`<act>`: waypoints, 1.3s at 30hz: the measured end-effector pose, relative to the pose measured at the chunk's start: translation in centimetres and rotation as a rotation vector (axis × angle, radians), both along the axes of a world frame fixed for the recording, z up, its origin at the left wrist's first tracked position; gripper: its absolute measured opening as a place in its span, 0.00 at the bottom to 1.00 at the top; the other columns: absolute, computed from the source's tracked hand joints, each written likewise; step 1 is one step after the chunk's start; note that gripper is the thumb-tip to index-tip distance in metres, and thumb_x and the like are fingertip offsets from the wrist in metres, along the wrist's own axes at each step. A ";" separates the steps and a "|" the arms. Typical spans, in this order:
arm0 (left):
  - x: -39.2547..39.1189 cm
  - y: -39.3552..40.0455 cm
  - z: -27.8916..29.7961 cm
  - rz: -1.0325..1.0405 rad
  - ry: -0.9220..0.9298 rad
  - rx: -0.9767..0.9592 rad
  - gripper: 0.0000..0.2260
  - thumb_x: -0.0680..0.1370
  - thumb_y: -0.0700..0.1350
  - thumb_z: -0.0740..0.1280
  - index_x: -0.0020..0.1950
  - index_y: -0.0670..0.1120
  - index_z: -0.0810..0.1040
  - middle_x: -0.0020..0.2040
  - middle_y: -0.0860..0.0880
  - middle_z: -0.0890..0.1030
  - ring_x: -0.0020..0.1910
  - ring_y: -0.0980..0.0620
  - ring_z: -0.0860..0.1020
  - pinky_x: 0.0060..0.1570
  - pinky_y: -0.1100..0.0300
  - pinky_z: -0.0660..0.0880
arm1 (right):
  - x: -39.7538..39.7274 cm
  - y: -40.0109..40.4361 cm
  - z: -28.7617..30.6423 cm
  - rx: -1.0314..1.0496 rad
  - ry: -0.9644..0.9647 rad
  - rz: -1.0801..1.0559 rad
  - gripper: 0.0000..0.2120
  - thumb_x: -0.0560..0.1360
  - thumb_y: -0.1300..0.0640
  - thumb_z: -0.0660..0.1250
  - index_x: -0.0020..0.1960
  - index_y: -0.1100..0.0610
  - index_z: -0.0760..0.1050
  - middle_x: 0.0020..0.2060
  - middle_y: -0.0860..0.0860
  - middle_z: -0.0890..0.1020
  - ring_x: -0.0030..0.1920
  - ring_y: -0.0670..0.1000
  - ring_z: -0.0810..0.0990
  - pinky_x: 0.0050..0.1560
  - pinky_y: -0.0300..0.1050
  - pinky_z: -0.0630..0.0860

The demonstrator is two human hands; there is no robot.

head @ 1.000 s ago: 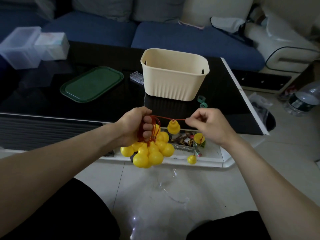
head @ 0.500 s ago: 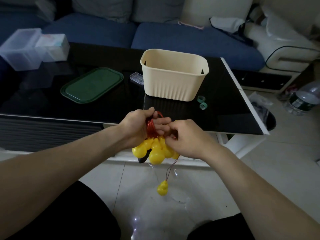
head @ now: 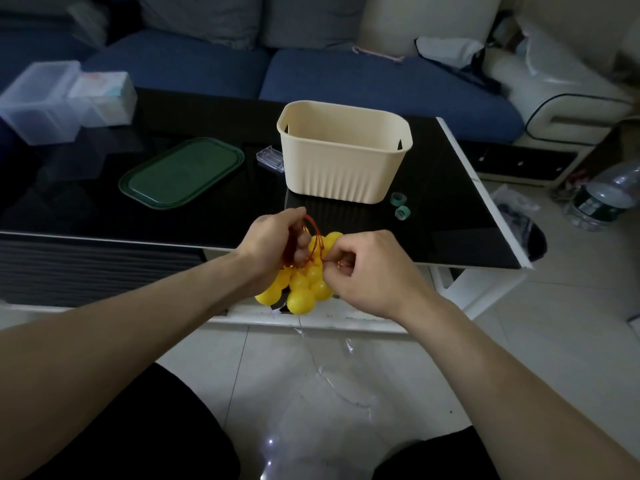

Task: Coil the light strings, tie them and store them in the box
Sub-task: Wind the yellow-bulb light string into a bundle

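The left hand (head: pixel 273 244) has its grip closed around a bundle of red wire (head: pixel 309 237) loops, from which a cluster of yellow bulbs (head: pixel 301 289) hangs below the fingers, in the air just in front of the near edge of the black table (head: pixel 214 216). The right hand (head: pixel 367 271) sits just beside it, touching the cluster, its grip closed in a pinch on a strand of the red wire at the right side of the bundle. One bulb shows above the right hand's knuckles; the rest bunch together under both hands. The cream box (head: pixel 343 157) stands upright on the table, behind the hands and well apart from them, open at the top; its inside cannot be seen. Left of it lies a green lid (head: pixel 181 173), flat on the table, and between the two a small clear case (head: pixel 270 158) sits just beside the box. Two small green rolls (head: pixel 400 206) lie near the box's right front corner. At the far left edge of the table stand clear plastic tubs (head: pixel 65 98). A blue sofa (head: pixel 346 77) runs behind the table. On the pale tiled floor (head: pixel 519 341) at right lies a water bottle (head: pixel 602 199).
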State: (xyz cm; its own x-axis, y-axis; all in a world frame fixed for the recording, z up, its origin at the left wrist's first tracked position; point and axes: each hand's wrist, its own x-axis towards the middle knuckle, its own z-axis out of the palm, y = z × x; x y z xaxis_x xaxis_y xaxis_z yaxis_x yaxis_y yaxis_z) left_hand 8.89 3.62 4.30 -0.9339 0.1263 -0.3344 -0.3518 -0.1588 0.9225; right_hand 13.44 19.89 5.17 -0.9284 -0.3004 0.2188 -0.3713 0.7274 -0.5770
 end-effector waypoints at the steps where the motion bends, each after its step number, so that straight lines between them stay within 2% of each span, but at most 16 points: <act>1: 0.0 0.0 -0.1 0.003 0.002 -0.014 0.16 0.82 0.47 0.60 0.35 0.46 0.66 0.28 0.47 0.70 0.26 0.48 0.66 0.30 0.57 0.64 | 0.1 0.0 0.1 -0.011 0.007 -0.011 0.04 0.69 0.55 0.70 0.36 0.51 0.81 0.25 0.45 0.77 0.28 0.47 0.77 0.30 0.41 0.73; 3: 0.0 -0.1 -0.3 0.014 0.011 -0.059 0.16 0.82 0.48 0.59 0.35 0.47 0.65 0.27 0.48 0.69 0.25 0.49 0.64 0.30 0.57 0.63 | 0.1 0.0 0.2 -0.014 0.013 -0.019 0.07 0.66 0.52 0.68 0.30 0.52 0.76 0.23 0.46 0.76 0.28 0.48 0.76 0.28 0.41 0.71; 8: 0.3 -0.1 -0.5 -0.030 0.124 -0.245 0.17 0.83 0.46 0.57 0.34 0.47 0.64 0.28 0.47 0.66 0.26 0.51 0.62 0.28 0.59 0.61 | 0.3 -0.8 -0.3 -0.053 -0.086 0.068 0.11 0.65 0.53 0.66 0.26 0.56 0.73 0.22 0.51 0.74 0.25 0.48 0.70 0.27 0.39 0.66; 14: 0.4 0.3 -0.8 -0.080 0.169 -0.333 0.17 0.83 0.44 0.59 0.34 0.46 0.66 0.27 0.48 0.66 0.25 0.53 0.63 0.26 0.61 0.63 | -0.1 -1.3 -0.8 -0.064 -0.209 0.082 0.13 0.71 0.58 0.69 0.29 0.61 0.76 0.25 0.55 0.76 0.26 0.46 0.70 0.28 0.39 0.66; 18: 0.4 0.0 -0.9 -0.112 0.099 -0.284 0.16 0.83 0.44 0.59 0.34 0.47 0.66 0.29 0.47 0.65 0.27 0.52 0.62 0.28 0.60 0.61 | -0.5 -1.0 -1.8 0.117 -0.296 0.065 0.10 0.74 0.57 0.68 0.35 0.58 0.79 0.31 0.53 0.79 0.32 0.51 0.75 0.35 0.50 0.72; 19: 0.4 -0.1 -1.0 -0.109 0.080 -0.276 0.16 0.83 0.44 0.59 0.34 0.47 0.66 0.29 0.47 0.66 0.27 0.52 0.62 0.28 0.59 0.61 | -0.6 -1.0 -2.1 0.138 -0.279 0.054 0.09 0.74 0.56 0.68 0.35 0.56 0.79 0.33 0.51 0.78 0.34 0.50 0.74 0.34 0.48 0.70; 21: 0.3 -0.2 -1.0 -0.087 0.038 -0.250 0.17 0.83 0.45 0.59 0.34 0.47 0.66 0.28 0.48 0.66 0.26 0.52 0.62 0.28 0.59 0.61 | -0.6 -1.0 -2.3 0.140 -0.227 0.020 0.07 0.74 0.55 0.69 0.38 0.54 0.80 0.43 0.48 0.76 0.42 0.47 0.75 0.40 0.43 0.70; 23: 0.2 -0.2 -1.0 -0.078 0.010 -0.227 0.16 0.83 0.46 0.59 0.34 0.47 0.66 0.28 0.48 0.66 0.26 0.51 0.61 0.28 0.59 0.61 | -0.7 -1.0 -2.2 0.132 -0.201 -0.001 0.07 0.73 0.54 0.69 0.38 0.54 0.80 0.54 0.48 0.75 0.52 0.48 0.76 0.47 0.43 0.71; 25: 0.1 -0.4 -0.9 -0.081 0.005 -0.218 0.16 0.82 0.46 0.59 0.34 0.47 0.66 0.28 0.48 0.67 0.26 0.51 0.61 0.28 0.59 0.61 | -0.9 -1.0 -2.0 0.149 -0.202 0.015 0.09 0.72 0.54 0.70 0.35 0.57 0.80 0.60 0.50 0.77 0.59 0.48 0.77 0.52 0.44 0.73; 26: 0.1 -0.4 -0.9 -0.083 0.015 -0.228 0.16 0.82 0.46 0.59 0.34 0.47 0.66 0.28 0.48 0.67 0.26 0.52 0.62 0.27 0.59 0.61 | -0.9 -1.0 -1.9 0.161 -0.207 0.033 0.10 0.71 0.54 0.70 0.34 0.59 0.79 0.59 0.52 0.81 0.58 0.49 0.78 0.51 0.45 0.76; 29: 0.2 -0.2 -0.9 -0.067 0.062 -0.317 0.15 0.82 0.44 0.60 0.35 0.46 0.68 0.28 0.48 0.67 0.24 0.54 0.64 0.23 0.63 0.64 | -0.8 -1.3 -1.8 0.178 -0.240 0.034 0.11 0.70 0.54 0.69 0.33 0.60 0.77 0.40 0.56 0.83 0.43 0.55 0.81 0.40 0.54 0.78; 32: 0.3 -0.2 -1.1 -0.044 0.091 -0.386 0.14 0.81 0.44 0.61 0.36 0.45 0.69 0.28 0.48 0.69 0.24 0.54 0.65 0.23 0.65 0.65 | -0.7 -1.5 -1.7 0.153 -0.233 -0.010 0.08 0.71 0.54 0.68 0.36 0.57 0.79 0.34 0.53 0.82 0.35 0.52 0.79 0.37 0.53 0.78; 36: 0.3 -0.2 -1.0 -0.070 0.072 -0.325 0.16 0.82 0.45 0.61 0.34 0.45 0.69 0.27 0.48 0.69 0.26 0.52 0.65 0.26 0.61 0.65 | -0.8 -1.3 -1.4 0.045 -0.314 -0.011 0.07 0.75 0.54 0.69 0.39 0.53 0.81 0.35 0.50 0.83 0.38 0.51 0.81 0.39 0.50 0.77; 39: 0.5 -0.3 -0.7 -0.095 -0.003 -0.235 0.16 0.83 0.46 0.60 0.35 0.45 0.70 0.28 0.47 0.71 0.25 0.51 0.67 0.27 0.60 0.67 | -1.0 -1.0 -1.8 0.060 -0.363 0.028 0.07 0.78 0.51 0.68 0.46 0.50 0.83 0.46 0.48 0.81 0.43 0.48 0.80 0.40 0.41 0.73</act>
